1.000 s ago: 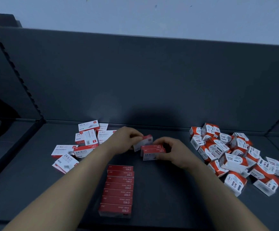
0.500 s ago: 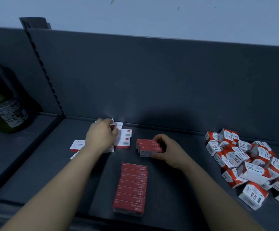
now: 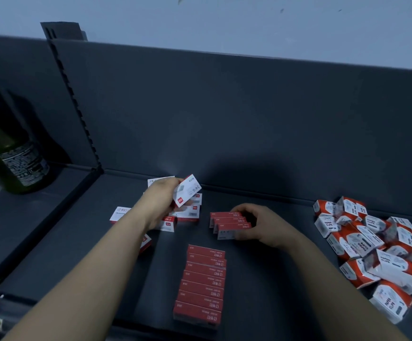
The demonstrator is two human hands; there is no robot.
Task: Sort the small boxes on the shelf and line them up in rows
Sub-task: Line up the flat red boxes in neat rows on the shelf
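One white box (image 3: 187, 190) lifted in left hand (image 3: 162, 201); tilted.

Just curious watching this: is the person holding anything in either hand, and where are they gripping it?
The left hand holds a white-and-red box lifted off the shelf, gripped at its lower left end. The right hand clasps the right end of a short row of red boxes.

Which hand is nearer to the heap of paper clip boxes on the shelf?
Right. The right hand rests on a short row of red boxes, left of the heap of paper clip boxes. The left hand is farther left, holding up a white box.
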